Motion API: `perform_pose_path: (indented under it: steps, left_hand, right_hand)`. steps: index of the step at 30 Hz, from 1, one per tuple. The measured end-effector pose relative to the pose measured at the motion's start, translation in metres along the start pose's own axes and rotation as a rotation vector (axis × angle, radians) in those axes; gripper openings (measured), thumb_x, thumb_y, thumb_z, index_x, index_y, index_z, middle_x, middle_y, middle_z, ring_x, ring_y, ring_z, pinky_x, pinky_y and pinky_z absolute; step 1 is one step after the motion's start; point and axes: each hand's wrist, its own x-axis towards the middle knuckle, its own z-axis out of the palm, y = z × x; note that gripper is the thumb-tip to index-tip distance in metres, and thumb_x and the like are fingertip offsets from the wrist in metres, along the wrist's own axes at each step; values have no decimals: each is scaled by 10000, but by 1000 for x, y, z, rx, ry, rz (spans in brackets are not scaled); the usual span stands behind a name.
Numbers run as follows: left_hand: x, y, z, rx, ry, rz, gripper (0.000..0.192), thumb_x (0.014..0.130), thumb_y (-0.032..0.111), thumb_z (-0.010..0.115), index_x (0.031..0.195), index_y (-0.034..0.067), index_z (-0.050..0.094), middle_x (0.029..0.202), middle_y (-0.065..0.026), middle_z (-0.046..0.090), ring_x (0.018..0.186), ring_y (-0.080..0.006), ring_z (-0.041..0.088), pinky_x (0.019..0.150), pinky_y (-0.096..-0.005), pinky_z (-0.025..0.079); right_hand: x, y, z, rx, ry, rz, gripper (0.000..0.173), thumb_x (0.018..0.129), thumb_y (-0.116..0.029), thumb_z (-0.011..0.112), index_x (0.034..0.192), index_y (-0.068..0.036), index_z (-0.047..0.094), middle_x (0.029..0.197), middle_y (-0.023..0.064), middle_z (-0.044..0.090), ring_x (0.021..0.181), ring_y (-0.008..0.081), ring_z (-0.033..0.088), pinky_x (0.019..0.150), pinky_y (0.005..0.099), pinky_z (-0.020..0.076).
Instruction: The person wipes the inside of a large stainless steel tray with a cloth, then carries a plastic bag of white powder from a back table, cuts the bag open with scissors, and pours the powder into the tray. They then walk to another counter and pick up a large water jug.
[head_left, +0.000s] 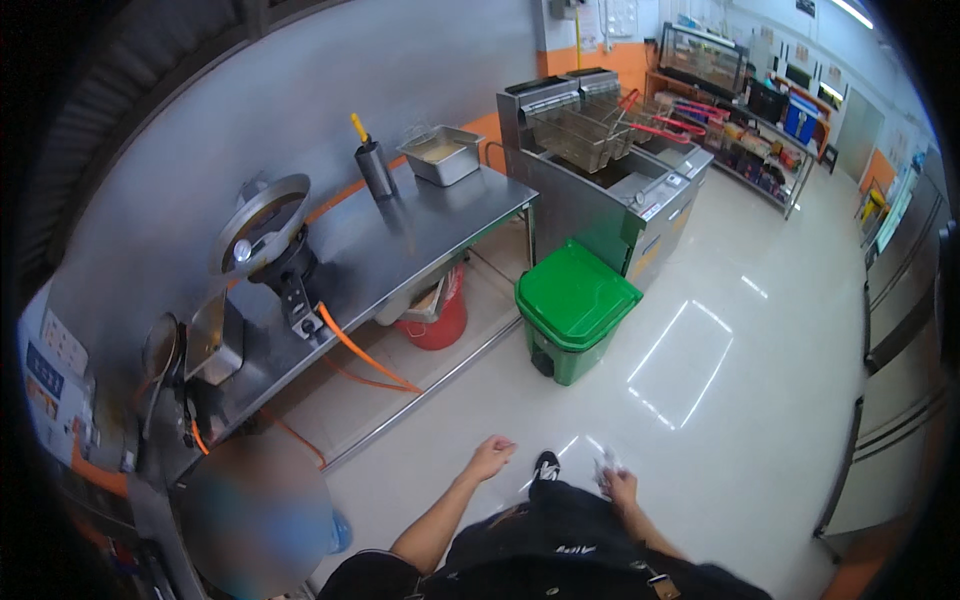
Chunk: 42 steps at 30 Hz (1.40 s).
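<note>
My left hand (492, 457) hangs over the floor at the lower middle, its fingers curled; whether it holds anything is too small to tell. My right hand (620, 484) grips a small crumpled piece of clear plastic (604, 463), to the right of my black shoe (547, 465). Ahead of both hands stands a green pedal bin (577, 300) with its lid down. To the left, a steel table (420, 217) bears a gas burner with a wide metal pan (262, 225), a steel container (444, 154) and an upright metal holder (375, 171) with a yellow handle sticking out.
Another person, blurred, is at the lower left. A red bucket (435, 322) and orange hoses (367, 364) lie under the table, by its low rail (427, 394). Deep fryers (645, 195) with wire baskets stand beyond the bin. Steel refrigerator doors (892, 420) line the right side.
</note>
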Motion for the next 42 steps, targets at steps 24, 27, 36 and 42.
perform_pose_path:
  steps: [24, 27, 36, 42]
  left_hand:
    - [499, 79, -97, 735, -288, -88, 662, 718, 377, 797, 1196, -52, 636, 1163, -266, 685, 1110, -391, 664, 972, -423, 524]
    - [549, 100, -70, 556, -367, -161, 675, 714, 418, 806, 1184, -43, 653, 1164, -250, 694, 1102, -362, 675, 966, -414, 526]
    - [585, 132, 19, 759, -414, -112, 933, 858, 569, 650, 1567, 103, 262, 1416, -262, 552, 1287, -432, 551, 1093, -443, 439]
    - [538, 78, 42, 1298, -1055, -30, 601, 945, 537, 546, 936, -37, 723, 818, -230, 697, 756, -349, 716, 686, -464, 573]
  right_hand:
    - [102, -22, -90, -95, 868, 615, 184, 879, -131, 617, 800, 32, 590, 639, 137, 609, 526, 239, 640, 369, 353, 479]
    - [72, -60, -28, 48, 883, 635, 209, 903, -139, 620, 1011, 38, 592, 749, 124, 643, 552, 210, 655, 375, 332, 489]
    - [98, -115, 173, 108, 328, 475, 251, 963, -201, 664, 1108, 3, 641, 938, 99, 698, 748, 183, 688, 602, 297, 549]
    - [13, -60, 167, 396, 807, 397, 238, 945, -211, 664, 1054, 1, 666, 916, 111, 707, 777, 210, 728, 620, 327, 575]
